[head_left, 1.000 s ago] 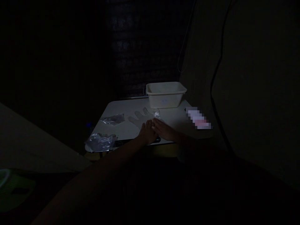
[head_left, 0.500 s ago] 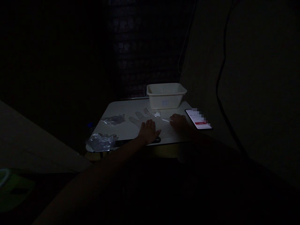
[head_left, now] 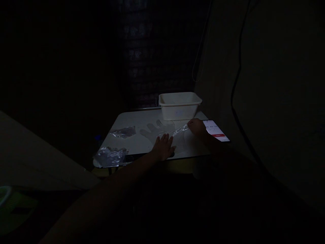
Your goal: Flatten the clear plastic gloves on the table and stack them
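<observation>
A clear disposable plastic glove (head_left: 152, 131) lies spread on the white table (head_left: 142, 118), its fingers pointing to the far left. My left hand (head_left: 164, 147) rests flat on the near part of it with fingers stretched out. My right hand (head_left: 198, 127) is closed on a shiny, crinkled stretch of the clear plastic, which is pulled taut toward the right. Whether that stretch belongs to the same glove is hard to tell in the dim light. Part of a dark object (head_left: 137, 156) at the table's front edge is hidden under my left wrist.
A white plastic tub (head_left: 180, 112) stands at the table's back right. A lit phone (head_left: 215, 130) lies at the right edge. Crumpled clear plastic pieces lie at left: one farther back (head_left: 124, 132), one at the front corner (head_left: 110, 157). A dark cable (head_left: 235, 105) hangs at right.
My right hand has moved up and slightly right, stretching the plastic into a longer strip. My left hand stays nearly in place, with its fingers a little more spread.
</observation>
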A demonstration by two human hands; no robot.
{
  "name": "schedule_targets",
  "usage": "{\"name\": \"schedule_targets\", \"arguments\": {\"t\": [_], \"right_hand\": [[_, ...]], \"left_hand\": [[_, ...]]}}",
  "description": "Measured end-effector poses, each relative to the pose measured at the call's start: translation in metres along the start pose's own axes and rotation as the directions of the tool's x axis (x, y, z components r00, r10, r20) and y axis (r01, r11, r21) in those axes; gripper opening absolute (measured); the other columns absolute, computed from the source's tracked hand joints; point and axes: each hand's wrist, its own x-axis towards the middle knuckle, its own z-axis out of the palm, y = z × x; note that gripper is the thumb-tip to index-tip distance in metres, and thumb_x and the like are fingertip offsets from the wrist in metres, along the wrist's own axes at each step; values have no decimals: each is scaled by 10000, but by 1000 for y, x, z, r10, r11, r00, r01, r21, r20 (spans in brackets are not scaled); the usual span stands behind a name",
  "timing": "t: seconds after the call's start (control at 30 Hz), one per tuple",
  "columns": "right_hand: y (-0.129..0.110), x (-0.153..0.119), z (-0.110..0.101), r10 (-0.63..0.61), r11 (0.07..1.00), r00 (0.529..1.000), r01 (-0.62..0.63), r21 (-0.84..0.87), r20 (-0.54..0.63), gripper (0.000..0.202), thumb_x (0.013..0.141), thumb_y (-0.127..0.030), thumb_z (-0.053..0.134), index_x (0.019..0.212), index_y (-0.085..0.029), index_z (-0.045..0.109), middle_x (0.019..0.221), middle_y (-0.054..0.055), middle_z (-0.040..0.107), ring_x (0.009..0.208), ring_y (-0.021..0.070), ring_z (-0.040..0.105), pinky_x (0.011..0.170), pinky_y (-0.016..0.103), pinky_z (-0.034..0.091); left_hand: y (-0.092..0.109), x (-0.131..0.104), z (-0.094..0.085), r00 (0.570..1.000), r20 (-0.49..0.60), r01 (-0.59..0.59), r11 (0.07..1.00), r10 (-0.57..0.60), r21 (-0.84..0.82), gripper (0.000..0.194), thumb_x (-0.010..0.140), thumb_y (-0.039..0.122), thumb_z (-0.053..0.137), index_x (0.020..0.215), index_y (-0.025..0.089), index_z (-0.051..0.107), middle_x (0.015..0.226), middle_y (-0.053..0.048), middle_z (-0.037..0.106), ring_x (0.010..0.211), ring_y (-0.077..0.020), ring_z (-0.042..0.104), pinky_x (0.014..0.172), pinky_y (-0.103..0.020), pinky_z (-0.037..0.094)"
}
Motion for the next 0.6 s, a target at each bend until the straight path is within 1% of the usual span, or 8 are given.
{"name": "schedule_targets", "arguments": {"t": [0.1, 0.17, 0.27, 0.37, 0.4, 0.43, 0.5, 0.6], "right_hand": [[10, -3, -3, -53, 995, 997, 48, -89, -51, 285, 750, -186, 346, 875, -158, 599, 930, 113, 599, 822, 196, 556, 654, 262, 394], [15, -6, -3, -46, 994, 998, 42, -102, -43, 280, 743, -190, 355, 887, -162, 595, 926, 107, 603, 810, 195, 561, 643, 262, 401], [16, -9, -1, -52, 999, 999, 52, 4, 4, 301, 752, -216, 330, 904, -175, 586, 852, 68, 633, 777, 166, 569, 626, 237, 410], [9, -11, 5, -164, 983, 986, 163, 88, 7, 302, 738, -247, 343, 927, -211, 576, 874, 28, 637, 791, 151, 566, 654, 233, 413], [6, -11, 8, -179, 979, 984, 179, 97, 0, 295, 723, -252, 365, 929, -223, 575, 897, 22, 633, 808, 156, 562, 669, 241, 414], [4, -11, 11, -175, 979, 985, 175, 105, -7, 293, 705, -248, 389, 930, -227, 575, 917, 24, 627, 826, 165, 557, 683, 253, 414], [2, -10, 17, -115, 983, 993, 117, 143, -19, 301, 669, -223, 427, 930, -214, 577, 928, 43, 621, 846, 186, 549, 697, 279, 415], [4, -5, 24, -15, 940, 1000, 19, 340, -16, 291, 629, -171, 465, 891, -178, 591, 902, 75, 620, 813, 196, 554, 664, 300, 425]], "left_hand": [[0, 0, 0, 1000, -10, -3, 1000, 3, -2, 563, 829, 441, 123, 1282, 114, 192, 1341, -153, 168, 1223, -267, 119, 947, -443, 157], [0, 0, 0, 1000, -8, 7, 1000, -7, -6, 563, 825, 450, 138, 1282, 125, 196, 1342, -155, 162, 1220, -284, 120, 943, -451, 157], [1, 0, -1, 1000, 4, 31, 999, -31, -9, 560, 820, 461, 163, 1283, 149, 199, 1345, -150, 152, 1216, -302, 119, 934, -468, 157], [2, -1, 0, 999, -1, 34, 999, -34, -8, 562, 815, 472, 169, 1283, 161, 201, 1346, -144, 154, 1215, -306, 122, 930, -474, 160], [2, -1, 0, 999, -5, 33, 999, -33, -11, 564, 814, 475, 165, 1283, 163, 201, 1345, -143, 157, 1215, -305, 122, 930, -474, 161], [2, -1, 1, 999, -8, 31, 999, -31, -14, 567, 813, 478, 162, 1283, 163, 201, 1345, -144, 158, 1215, -306, 121, 930, -474, 161], [3, -2, 2, 1000, -8, 28, 999, -28, -23, 572, 811, 482, 157, 1284, 163, 197, 1345, -144, 161, 1215, -306, 118, 929, -477, 161], [3, -3, 1, 1000, -3, 16, 999, -16, -32, 573, 811, 482, 152, 1286, 164, 190, 1344, -144, 162, 1216, -306, 115, 931, -479, 153]]}}
